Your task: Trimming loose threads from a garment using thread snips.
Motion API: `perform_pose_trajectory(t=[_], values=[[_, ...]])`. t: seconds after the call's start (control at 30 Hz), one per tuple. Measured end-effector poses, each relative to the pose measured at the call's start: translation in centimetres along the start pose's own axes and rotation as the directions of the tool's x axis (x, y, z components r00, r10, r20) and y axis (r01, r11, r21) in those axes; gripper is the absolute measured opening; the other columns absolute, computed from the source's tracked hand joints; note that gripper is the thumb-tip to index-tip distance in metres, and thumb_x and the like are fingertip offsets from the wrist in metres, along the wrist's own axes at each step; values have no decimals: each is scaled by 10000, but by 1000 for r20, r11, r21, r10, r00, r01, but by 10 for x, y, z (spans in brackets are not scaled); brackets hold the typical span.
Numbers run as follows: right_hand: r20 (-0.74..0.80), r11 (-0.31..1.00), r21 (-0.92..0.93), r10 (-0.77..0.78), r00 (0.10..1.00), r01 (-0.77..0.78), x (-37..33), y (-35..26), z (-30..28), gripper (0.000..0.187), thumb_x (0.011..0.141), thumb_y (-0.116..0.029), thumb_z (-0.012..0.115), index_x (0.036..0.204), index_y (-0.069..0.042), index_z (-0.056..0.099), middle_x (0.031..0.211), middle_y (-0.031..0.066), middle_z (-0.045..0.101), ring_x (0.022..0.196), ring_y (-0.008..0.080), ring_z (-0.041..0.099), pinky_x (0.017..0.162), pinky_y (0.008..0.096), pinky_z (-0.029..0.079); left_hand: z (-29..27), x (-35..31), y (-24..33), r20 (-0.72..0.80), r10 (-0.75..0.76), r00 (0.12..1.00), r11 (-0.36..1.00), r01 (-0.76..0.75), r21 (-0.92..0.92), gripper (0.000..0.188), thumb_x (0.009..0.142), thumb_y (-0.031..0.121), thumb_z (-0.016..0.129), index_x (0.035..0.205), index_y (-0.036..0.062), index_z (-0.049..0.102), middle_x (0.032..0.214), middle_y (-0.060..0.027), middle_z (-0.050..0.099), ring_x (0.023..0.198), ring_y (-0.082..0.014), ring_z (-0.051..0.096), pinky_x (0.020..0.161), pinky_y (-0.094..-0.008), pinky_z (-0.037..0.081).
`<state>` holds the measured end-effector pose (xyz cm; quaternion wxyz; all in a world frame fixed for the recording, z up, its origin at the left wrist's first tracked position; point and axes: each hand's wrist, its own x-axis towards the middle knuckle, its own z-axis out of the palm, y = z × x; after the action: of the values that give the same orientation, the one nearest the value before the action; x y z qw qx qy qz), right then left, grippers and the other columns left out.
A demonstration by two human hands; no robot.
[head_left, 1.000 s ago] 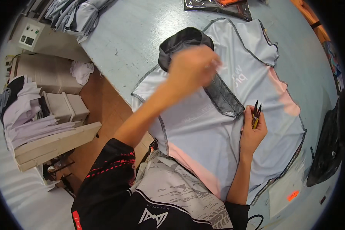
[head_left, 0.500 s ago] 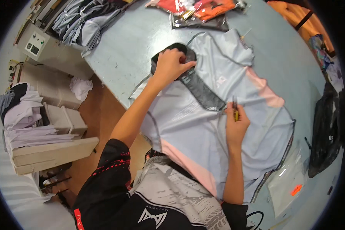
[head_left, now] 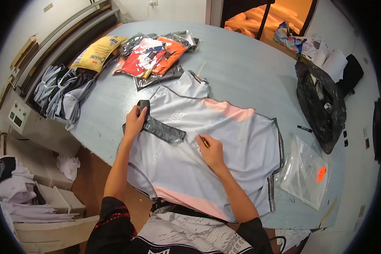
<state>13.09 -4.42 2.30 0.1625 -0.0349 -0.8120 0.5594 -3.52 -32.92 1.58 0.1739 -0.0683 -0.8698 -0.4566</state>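
A light grey-blue polo shirt with pink side panels lies spread out, seams showing, on the table in front of me. My left hand pinches its dark collar at the left end of the shirt. From the collar a dark grey placket strip runs to the right across the fabric. Just beyond the strip's free end, my right hand is closed on small yellow-handled thread snips, their thin metal tip pointing up and left. The fingers partly cover the snips.
Bagged red and orange garments lie at the far side, beside a yellow packet and bundled grey garments. At the right are a clear plastic bag, a black marker and a black bag. The table has a curved-looking edge.
The view has tilted up, showing more of the far table. My left hand has shifted its hold on the collar, which now looks more folded. My right hand still holds the snips near the strip's end.
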Motion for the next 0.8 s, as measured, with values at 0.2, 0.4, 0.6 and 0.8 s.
perform_pose_trajectory(t=[0.2, 0.4, 0.6, 0.8], values=[[-15, 991, 108, 82, 997, -80, -16, -10, -6, 230, 913, -209, 647, 919, 19, 671, 586, 88, 576, 514, 114, 507, 513, 286, 401, -13, -17, 27, 99, 103, 990, 981, -118, 151, 278, 740, 107, 757, 749, -9, 505, 627, -172, 566, 569, -326, 560, 547, -383, 436], [27, 964, 178, 196, 980, -198, -65, -15, -17, 192, 932, -169, 627, 930, 16, 679, 580, 5, 541, 525, 43, 450, 488, 231, 343, -28, -33, 81, 90, 294, 952, 846, -302, 440, 226, 752, 99, 742, 897, 9, 595, 905, -149, 639, 857, -337, 606, 739, -403, 482], [83, 926, 273, 247, 965, -261, -63, -21, -15, 191, 967, -163, 583, 977, -2, 685, 610, -57, 484, 534, -6, 342, 479, 196, 257, 99, 45, 110, 185, 503, 844, 863, -504, -48, 367, 821, 283, 739, 1056, 18, 643, 1091, -172, 604, 1054, -344, 559, 904, -414, 452], [111, 925, 328, 165, 980, -193, -61, -14, -22, 192, 968, -170, 589, 979, -7, 690, 609, -59, 487, 537, -7, 344, 482, 194, 260, 172, 102, 110, 538, 530, 656, 742, -666, 81, 413, 780, 407, 761, 908, 17, 711, 1158, -213, 612, 1051, -365, 572, 912, -382, 459]])
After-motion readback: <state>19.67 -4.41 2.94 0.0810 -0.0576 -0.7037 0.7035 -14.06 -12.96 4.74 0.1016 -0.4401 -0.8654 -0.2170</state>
